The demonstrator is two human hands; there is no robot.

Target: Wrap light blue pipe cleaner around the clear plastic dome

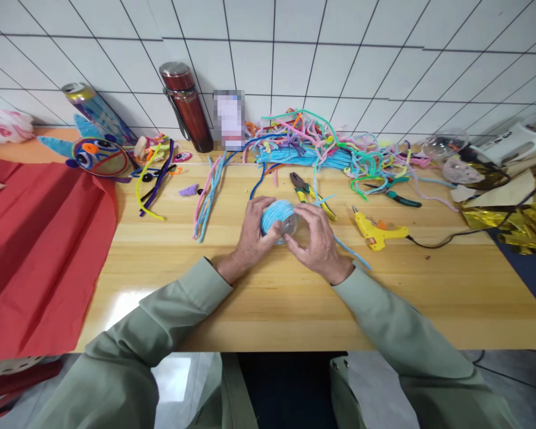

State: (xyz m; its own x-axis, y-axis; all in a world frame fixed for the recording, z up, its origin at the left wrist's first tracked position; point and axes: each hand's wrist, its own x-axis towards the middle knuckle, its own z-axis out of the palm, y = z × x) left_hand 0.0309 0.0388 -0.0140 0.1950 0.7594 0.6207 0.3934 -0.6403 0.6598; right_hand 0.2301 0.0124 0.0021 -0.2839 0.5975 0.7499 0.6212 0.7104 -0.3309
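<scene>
One part-wrapped ball (274,213) between left grip (251,233), right grip (318,241).

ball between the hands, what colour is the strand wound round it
The strand is light blue, best seen in the head view.

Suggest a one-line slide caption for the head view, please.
Both hands hold a clear rounded piece partly covered in light-blue strands at a wooden table, with a yellow glue gun nearby.

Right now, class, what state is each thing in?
ball: partly wrapped in blue
left hand: gripping the ball
right hand: touching the ball
glue gun: lying down
yellow pliers: lying down
flask: upright, lid on
phone: upright
pipe cleaners: heaped, tangled
red sheet: spread, creased
</scene>
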